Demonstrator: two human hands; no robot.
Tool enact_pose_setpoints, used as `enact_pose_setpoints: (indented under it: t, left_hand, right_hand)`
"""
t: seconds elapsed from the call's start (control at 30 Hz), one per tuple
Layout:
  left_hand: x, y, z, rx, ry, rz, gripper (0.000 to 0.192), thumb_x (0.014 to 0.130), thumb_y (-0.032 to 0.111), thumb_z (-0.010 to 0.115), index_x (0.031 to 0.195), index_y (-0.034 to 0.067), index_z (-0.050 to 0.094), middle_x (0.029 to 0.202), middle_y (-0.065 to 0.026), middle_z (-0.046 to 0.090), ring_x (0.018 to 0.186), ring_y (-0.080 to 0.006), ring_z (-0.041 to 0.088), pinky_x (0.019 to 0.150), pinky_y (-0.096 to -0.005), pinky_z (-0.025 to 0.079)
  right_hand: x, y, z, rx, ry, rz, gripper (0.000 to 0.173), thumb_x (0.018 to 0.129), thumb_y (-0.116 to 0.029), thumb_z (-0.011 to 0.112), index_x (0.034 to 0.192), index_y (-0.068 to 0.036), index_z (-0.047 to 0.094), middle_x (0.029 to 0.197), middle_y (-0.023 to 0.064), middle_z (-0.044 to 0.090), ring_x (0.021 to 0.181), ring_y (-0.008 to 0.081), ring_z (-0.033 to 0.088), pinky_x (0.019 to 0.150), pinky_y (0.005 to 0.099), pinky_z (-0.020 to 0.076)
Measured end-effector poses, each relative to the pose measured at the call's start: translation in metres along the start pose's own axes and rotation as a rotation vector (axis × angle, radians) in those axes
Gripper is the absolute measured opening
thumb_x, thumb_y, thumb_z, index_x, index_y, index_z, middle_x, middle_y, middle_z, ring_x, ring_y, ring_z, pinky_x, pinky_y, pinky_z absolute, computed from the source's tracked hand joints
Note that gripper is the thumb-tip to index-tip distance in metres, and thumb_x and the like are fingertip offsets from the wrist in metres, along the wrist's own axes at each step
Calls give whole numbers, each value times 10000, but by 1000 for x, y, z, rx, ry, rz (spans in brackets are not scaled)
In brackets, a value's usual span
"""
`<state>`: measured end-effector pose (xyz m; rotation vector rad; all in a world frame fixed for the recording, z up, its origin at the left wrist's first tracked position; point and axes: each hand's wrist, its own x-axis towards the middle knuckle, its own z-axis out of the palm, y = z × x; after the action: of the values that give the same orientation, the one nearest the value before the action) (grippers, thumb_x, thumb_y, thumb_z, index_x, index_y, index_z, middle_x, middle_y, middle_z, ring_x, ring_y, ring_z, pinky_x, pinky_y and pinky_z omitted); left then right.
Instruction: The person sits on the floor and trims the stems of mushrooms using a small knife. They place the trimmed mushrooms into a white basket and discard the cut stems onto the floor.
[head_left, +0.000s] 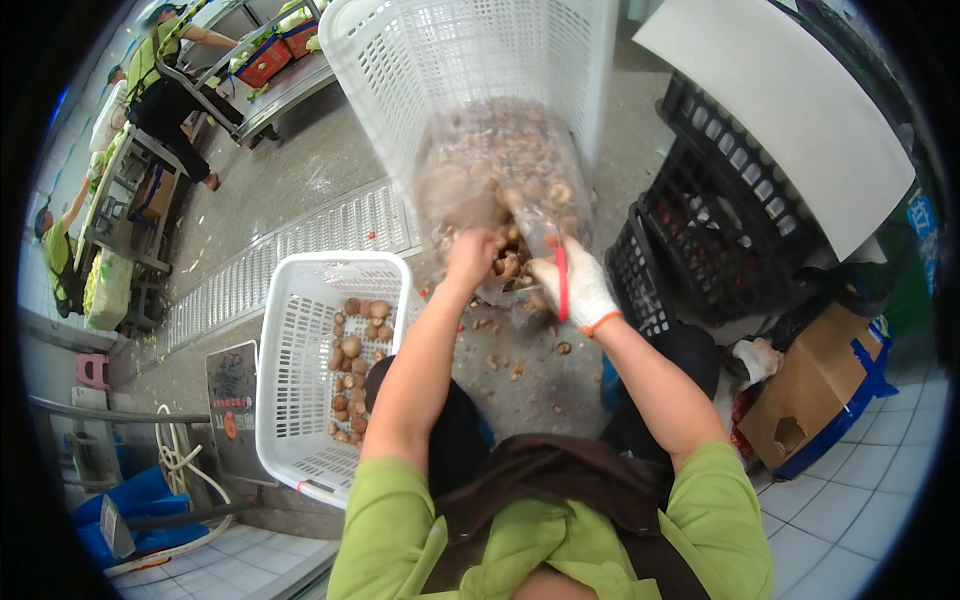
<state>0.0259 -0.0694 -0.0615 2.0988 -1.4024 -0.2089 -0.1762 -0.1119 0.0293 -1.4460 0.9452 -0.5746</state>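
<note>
A large clear plastic bag of brown mushrooms (517, 150) leans in a tall white plastic basket (390, 97), its opening towards me. My bare left hand (472, 259) is at the left edge of the opening, its fingers closed on the plastic film. On my right hand (581, 281) is a white knitted glove with an orange cuff; it holds red-handled scissors (562, 281) at the right side of the opening. The blades are hidden. At my left stands a lower white basket (274, 375) with loose mushrooms (351, 346) along its right side.
Black plastic crates (720, 225) stand at the right, below a white board (787, 105). A cardboard box (810, 382) lies at the lower right. Mushroom scraps (517, 370) litter the floor. A platform scale (240, 405) is left of the low basket. Co-workers stand by metal tables at the upper left.
</note>
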Motion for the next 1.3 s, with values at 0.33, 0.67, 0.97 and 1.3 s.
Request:
enact_pose_setpoints:
  t: [0.33,0.67,0.97,1.3]
  left_hand:
    - [3,6,50,336,-202,-120,409,775,265,657,1122,66,573,1139,-215,521,1039,-367,551,833,-441,492]
    - [16,28,-34,-1262,-252,-705,368,914,353,593,1128,63,517,927,-106,625,680,-179,608,543,-261,509]
    - [-13,41,-73,-1407,-295,-549,532,970,543,339,1021,85,605,850,-86,657,710,-155,603,619,-293,493]
    - [-22,63,-74,-1060,-237,-496,909,849,778,118,1502,148,56,1052,-119,666,664,-124,531,597,-272,374]
  right_hand:
    - [15,-11,-24,246,68,-28,336,797,-139,704,1069,-26,543,828,82,595,752,155,557,719,274,465]
    - [-1,-17,-22,-682,-88,-236,432,829,-316,597,1161,-47,531,977,228,624,875,411,607,770,458,493]
    - [-24,-4,1,-892,-135,-402,370,850,-235,573,1179,-82,503,907,228,607,825,404,619,718,472,506]
    - [-34,12,21,-977,-108,-362,384,811,-215,596,1165,-88,521,863,215,602,782,394,612,679,479,501]
